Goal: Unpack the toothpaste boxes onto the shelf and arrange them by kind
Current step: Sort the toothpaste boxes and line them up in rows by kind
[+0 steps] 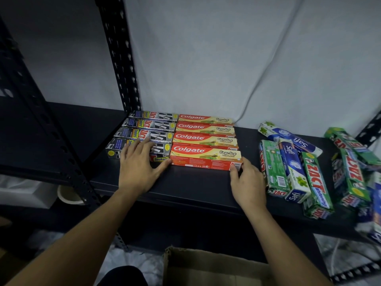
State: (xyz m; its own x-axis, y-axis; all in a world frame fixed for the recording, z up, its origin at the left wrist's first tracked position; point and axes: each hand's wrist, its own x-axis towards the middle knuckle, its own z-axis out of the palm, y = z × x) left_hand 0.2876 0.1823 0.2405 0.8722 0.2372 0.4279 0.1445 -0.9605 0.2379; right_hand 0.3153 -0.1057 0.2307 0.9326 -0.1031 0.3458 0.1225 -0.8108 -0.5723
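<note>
On the black shelf (191,188) lie two neat rows of toothpaste boxes. Several black-and-silver Zact Smokers boxes (144,132) form the left row. Several red Colgate boxes (206,139) form the row beside them. My left hand (140,166) lies flat with straight fingers on the front Zact Smokers box, its thumb touching the left end of the front Colgate box (206,158). My right hand (246,180) touches that box's right end with its fingertips. A loose heap of green Zact Whitening boxes (317,186) and blue Safi boxes (294,172) lies at the right.
An open cardboard box (206,267) stands on the floor below the shelf. Black perforated uprights (117,52) frame the shelf at the left. A white wall with a cable (266,69) is behind. More green and blue boxes (354,168) pile at the far right edge.
</note>
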